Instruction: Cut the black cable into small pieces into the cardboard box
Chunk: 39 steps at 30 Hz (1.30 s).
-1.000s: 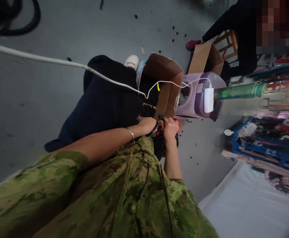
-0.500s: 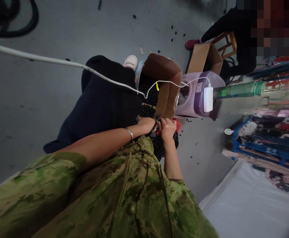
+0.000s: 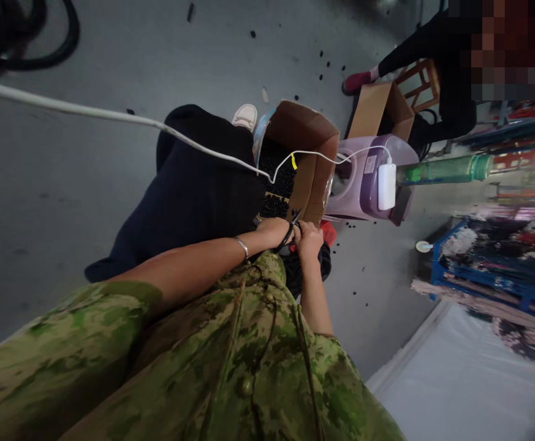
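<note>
My left hand, a silver bracelet at its wrist, is closed on what look like black-handled scissors. Their thin blade points up and away, toward the cardboard box. Close against it, my right hand has its fingers pinched together; whatever is between them is too small and hidden to name. Just beyond both hands stands the open cardboard box, with many small black pieces inside. Below my right hand lies a dark bundle, beside something red.
A white cable crosses in front to a white power bank on a purple-and-white plastic container. Nearby are a green bottle, another box and a seated person. Blue racking stands right; black bits dot the floor.
The view has shifted slightly. My hands stay together in nearly the same place, and the scissors' blade now shows more clearly between them.
</note>
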Motion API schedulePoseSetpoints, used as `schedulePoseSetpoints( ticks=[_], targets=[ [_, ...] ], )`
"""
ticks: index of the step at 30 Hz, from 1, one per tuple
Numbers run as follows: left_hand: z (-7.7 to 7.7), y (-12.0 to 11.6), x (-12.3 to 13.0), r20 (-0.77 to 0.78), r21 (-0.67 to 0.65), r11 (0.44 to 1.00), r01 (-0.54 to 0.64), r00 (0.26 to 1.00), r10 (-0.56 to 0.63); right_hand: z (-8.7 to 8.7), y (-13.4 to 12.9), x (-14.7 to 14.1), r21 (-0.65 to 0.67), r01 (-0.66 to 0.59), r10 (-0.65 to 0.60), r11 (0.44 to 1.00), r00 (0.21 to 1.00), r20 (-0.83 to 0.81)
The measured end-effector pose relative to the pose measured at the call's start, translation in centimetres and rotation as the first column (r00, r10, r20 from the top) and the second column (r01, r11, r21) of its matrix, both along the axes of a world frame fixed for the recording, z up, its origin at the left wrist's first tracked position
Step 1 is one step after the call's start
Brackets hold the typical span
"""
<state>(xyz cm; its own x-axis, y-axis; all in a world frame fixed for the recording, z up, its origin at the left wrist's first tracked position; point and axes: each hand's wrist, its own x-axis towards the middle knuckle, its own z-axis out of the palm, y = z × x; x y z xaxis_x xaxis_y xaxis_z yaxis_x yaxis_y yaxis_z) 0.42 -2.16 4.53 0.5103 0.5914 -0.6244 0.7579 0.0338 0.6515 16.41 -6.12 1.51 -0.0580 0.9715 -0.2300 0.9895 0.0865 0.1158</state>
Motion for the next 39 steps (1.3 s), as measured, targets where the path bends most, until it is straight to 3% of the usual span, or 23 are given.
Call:
schedulePoseSetpoints(
  ticks=[9, 13, 19, 25, 30, 39],
  targets=[
    [-1.1, -0.3, 0.6, -0.021, -0.022, 1.000, 0.001, 1.000, -0.001, -0.1, -0.7, 1.3, -0.013, 0.148, -0.146, 0.989, 0.946, -0.290],
    [-0.5, 0.0, 0.4, -0.019, -0.028, 1.000, -0.006, 1.000, 0.005, -0.2, -1.1, 1.3, -0.055, 0.225, -0.221, 0.973, 0.831, -0.510],
    [-0.4, 0.2, 0.4, -0.014, -0.043, 0.997, -0.057, 0.998, 0.056, 0.0, -1.5, 1.8, -0.139, 0.243, -0.265, 0.960, 0.629, -0.730],
    [-1.4, -0.2, 0.5, 0.025, 0.005, 1.000, -0.007, 1.000, 0.006, 0.1, -1.3, 2.3, -0.124, 0.324, -0.297, 0.938, 0.567, -0.769],
    [-1.0, -0.2, 0.5, 0.032, 0.044, 0.999, 0.015, 0.999, -0.016, 0.6, -1.3, 3.0, -0.126, 0.380, -0.327, 0.916, 0.529, -0.783],
    [-0.9, -0.4, 0.6, 0.049, 0.096, 0.993, 0.065, 0.996, -0.070, 0.8, -0.7, 3.2, -0.242, 0.491, -0.433, 0.837, 0.323, -0.842]
  ],
)
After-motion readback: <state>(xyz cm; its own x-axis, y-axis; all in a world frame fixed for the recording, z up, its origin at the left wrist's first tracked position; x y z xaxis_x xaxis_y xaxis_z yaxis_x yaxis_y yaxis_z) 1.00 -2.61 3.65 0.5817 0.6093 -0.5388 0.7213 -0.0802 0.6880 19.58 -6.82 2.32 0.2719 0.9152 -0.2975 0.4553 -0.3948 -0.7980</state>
